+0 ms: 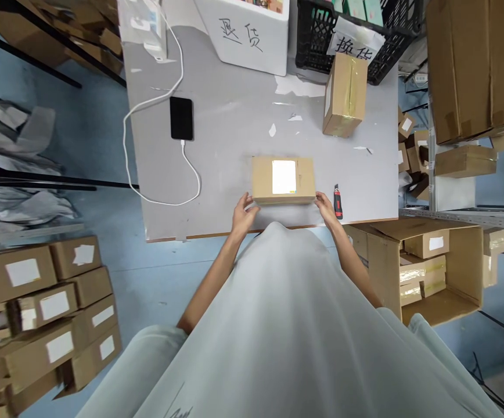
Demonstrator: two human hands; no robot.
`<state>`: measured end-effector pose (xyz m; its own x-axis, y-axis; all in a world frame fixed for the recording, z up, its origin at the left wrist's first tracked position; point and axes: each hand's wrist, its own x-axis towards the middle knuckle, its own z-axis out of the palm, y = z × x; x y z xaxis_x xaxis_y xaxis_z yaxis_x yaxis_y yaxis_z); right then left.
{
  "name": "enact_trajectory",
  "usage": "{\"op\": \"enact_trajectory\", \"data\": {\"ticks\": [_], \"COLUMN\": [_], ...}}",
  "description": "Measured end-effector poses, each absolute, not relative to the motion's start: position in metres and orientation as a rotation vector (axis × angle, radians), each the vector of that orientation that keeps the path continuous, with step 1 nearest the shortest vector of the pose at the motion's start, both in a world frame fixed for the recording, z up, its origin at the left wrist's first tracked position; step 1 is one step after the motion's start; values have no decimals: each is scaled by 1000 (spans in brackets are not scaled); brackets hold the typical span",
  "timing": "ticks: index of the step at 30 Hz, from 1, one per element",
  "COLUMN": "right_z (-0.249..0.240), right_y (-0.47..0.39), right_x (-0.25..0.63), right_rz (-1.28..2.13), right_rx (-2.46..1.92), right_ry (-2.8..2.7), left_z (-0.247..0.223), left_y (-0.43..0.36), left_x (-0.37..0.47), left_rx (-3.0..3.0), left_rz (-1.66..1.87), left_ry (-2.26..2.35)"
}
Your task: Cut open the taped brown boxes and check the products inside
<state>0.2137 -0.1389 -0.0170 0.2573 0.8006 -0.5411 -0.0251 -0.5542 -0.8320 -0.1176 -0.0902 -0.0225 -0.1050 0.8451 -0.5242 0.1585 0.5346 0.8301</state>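
A small brown cardboard box (261,180) with a white label (284,177) on its top is in front of me, near the table's front edge. My left hand (244,213) holds its near left corner, the thumb at the front face and the fingers along the side. At the opposite near corner, my right hand (325,208) has its fingertips against the box's right end. Just right of that hand lies a red and black utility knife (338,202). Whether the box is lifted off the table, I cannot tell.
On the grey table (230,128) are a taped box (345,96), a phone-like black device (181,118) on a white cable, a white bin (252,40) and a black crate (313,40). Stacked boxes (21,273) stand left; an open carton (465,290) stands right.
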Motion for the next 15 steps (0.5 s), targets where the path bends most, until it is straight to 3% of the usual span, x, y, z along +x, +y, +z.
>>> {"op": "enact_trajectory", "data": {"ticks": [7,15], "right_z": [17,17], "right_y": [-119,-119], "right_x": [216,203], "right_rz": [1350,1473], "right_rx": [-1665,-1703], "right_ry": [-806,-739], "left_z": [0,-5], "left_y": [-73,-66], "left_x": [-130,-134], "left_rx": [976,887], "left_rz": [957,870], "left_ry": [1482,1489]}}
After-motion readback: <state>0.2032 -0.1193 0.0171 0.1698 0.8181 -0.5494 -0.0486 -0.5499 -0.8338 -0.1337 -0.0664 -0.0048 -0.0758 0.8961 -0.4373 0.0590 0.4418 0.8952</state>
